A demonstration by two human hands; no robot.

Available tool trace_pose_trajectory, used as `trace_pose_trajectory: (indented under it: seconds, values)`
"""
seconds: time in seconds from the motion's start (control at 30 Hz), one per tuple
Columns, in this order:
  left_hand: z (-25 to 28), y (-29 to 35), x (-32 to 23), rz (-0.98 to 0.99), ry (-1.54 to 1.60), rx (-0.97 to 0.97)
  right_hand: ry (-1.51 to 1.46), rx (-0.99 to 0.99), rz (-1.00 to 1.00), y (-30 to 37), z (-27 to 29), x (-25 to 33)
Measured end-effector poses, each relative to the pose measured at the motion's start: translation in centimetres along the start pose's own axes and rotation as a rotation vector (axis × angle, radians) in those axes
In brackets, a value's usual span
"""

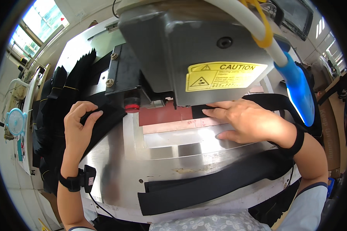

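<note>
At the left of the work plate, my left hand (pixel 80 127) pinches the edge of a black fabric piece (pixel 111 109) between thumb and fingers. My right hand (pixel 250 121) lies with stretched fingers on a black fabric strip (pixel 198 111), its thumb apart over the shiny metal plate. That strip reaches the pink and dark red template (pixel 158 116) under the grey head of a sewing machine (pixel 204 42). Part of the strip is hidden by my right hand and the machine head. Both wrists wear black bands.
Bundles of black fabric (pixel 50 111) hang at the left. Another black strip (pixel 216 186) lies along the near table edge. The lit blue lamp (pixel 297 88) hangs above the right forearm, and a red-tipped part (pixel 132 107) juts down near the left hand. A small turquoise fan (pixel 16 122) stands far left.
</note>
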State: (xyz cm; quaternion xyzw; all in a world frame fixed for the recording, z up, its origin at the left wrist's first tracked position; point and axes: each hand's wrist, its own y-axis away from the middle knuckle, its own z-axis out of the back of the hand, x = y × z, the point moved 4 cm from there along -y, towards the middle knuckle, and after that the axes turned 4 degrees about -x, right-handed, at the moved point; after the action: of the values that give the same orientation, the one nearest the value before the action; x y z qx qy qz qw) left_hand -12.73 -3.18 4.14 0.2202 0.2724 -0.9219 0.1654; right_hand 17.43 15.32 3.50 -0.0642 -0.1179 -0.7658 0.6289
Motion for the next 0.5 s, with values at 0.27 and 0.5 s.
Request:
trace_pose_trajectory:
  seconds: [0.27,0.5]
  values:
    - [-8.9,-1.0,-6.3,0.289,0.253,0.668,0.033,-0.042,0.003,0.2,-0.5,-0.2]
    - [-13.2,-2.2,-7.7,0.198,0.152,0.803,0.006,0.006,-0.023,0.1,-0.8,-0.3]
